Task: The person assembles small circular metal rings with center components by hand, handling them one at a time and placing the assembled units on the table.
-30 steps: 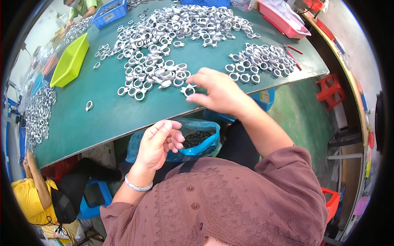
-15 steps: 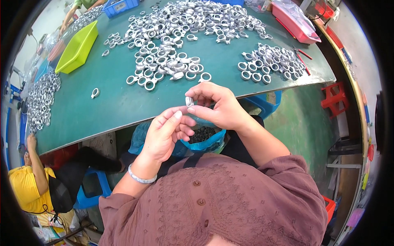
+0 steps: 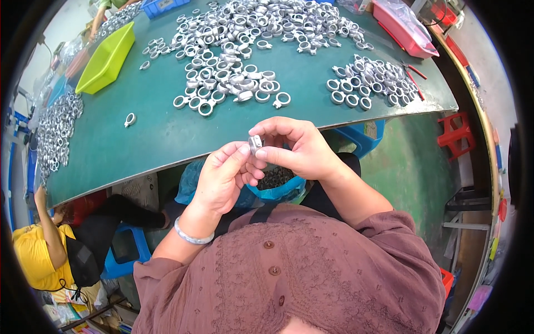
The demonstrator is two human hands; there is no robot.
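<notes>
A small silver metal ring clamp [image 3: 255,144] is held up just in front of the table's near edge, seen partly edge-on. My right hand [image 3: 303,150] grips it between thumb and fingertips. From the other side, my left hand [image 3: 221,181] pinches at the same clamp with thumb and forefinger, its other fingers curled beneath. Beyond my hands, a large heap of similar clamps [image 3: 228,72] spreads over the green table [image 3: 161,133]. One clamp [image 3: 282,99] lies at the heap's near edge, and another single clamp [image 3: 130,119] sits apart to the left.
Below my hands is a blue bag [image 3: 278,192] of small dark parts. A smaller clamp pile [image 3: 372,83] lies at right beside red-handled pliers [image 3: 414,80]. Around the table are a yellow-green bin [image 3: 108,58], a pink bin [image 3: 403,30] and, at left, a person in yellow [image 3: 41,253].
The fingers of my left hand have closed in on the clamp, and the clamp has turned to show more of its ring. The view has shifted slightly.
</notes>
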